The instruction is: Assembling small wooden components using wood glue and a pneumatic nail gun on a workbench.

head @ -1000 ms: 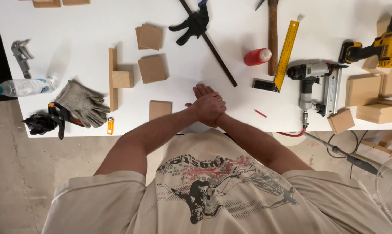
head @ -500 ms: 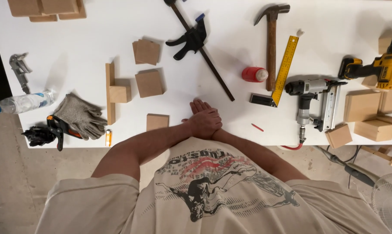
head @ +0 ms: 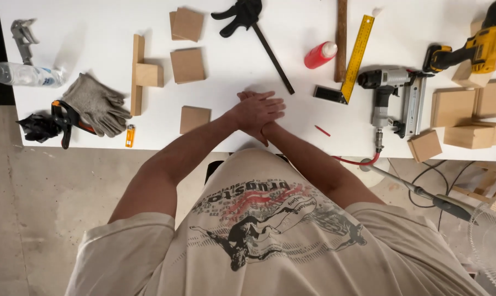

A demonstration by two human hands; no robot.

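Both hands are empty right now. The left hand (head: 256, 109) lies flat on top of the right hand (head: 267, 130), fingers stretched out and pressed together, resting on the white worktop (head: 83, 22) close to its near edge. Nothing is gripped.

Closest thing is the small square wood block (head: 194, 118), lying flat just left of the hands, near but not touching. It looks like a light, stiff offcut with dry flat faces, so I'd guess no slip and nothing fragile; pinching it by two opposite edges should do it.

A thin red pencil (head: 322, 131) sits just right of the hands, also apart from them. Further out there's a black bar clamp (head: 253, 30) at the far side, a nail gun (head: 393, 101) to the right, and grey work gloves (head: 97, 104) well off to the left.
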